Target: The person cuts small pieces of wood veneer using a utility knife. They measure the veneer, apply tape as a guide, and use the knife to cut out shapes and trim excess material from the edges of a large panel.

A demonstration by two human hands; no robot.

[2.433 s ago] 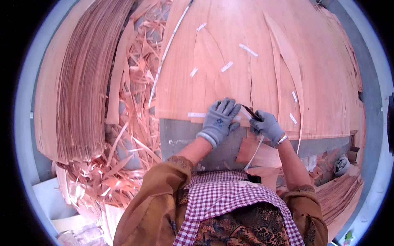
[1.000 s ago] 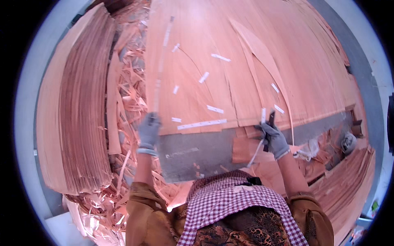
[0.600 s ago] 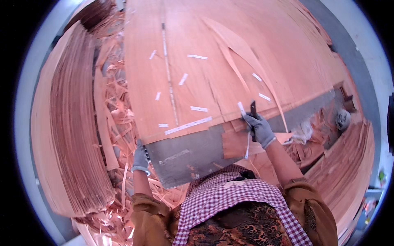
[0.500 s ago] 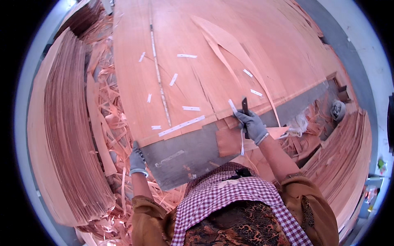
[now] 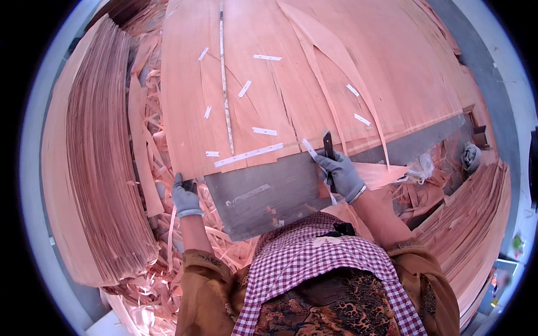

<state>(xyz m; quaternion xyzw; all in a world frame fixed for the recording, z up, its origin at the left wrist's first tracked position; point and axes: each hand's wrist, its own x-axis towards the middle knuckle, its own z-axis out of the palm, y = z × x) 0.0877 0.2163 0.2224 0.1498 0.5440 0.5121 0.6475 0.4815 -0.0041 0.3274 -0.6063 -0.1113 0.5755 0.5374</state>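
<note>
A broad sheet of pinkish wood veneer [image 5: 252, 112] covers the grey table [image 5: 263, 196]. At the sheet's near left corner, my gloved left hand [image 5: 186, 197] is closed on the veneer edge. My gloved right hand [image 5: 342, 175], over the sheet's near edge, grips a dark, flat-bladed knife [image 5: 328, 143] pointing away from me. A white perforated tape strip [image 5: 309, 149] also sticks out of that hand, its tail hanging below. Several short tape pieces [image 5: 264, 131] and one longer strip [image 5: 249, 155] lie on the veneer. A narrow split [image 5: 288, 115] runs toward the near edge.
A tall veneer stack [image 5: 98, 151] stands at the left, another stack [image 5: 465, 218] at the right. Torn veneer scraps [image 5: 159, 123] fill the gap at left. A thin mottled stick [image 5: 225, 84] and a long loose veneer strip [image 5: 358, 84] lie on the sheet.
My right hand has shifted left along the near edge with the knife and tape. A small veneer piece beside it now shows far less. My left hand has turned slightly at the corner.
</note>
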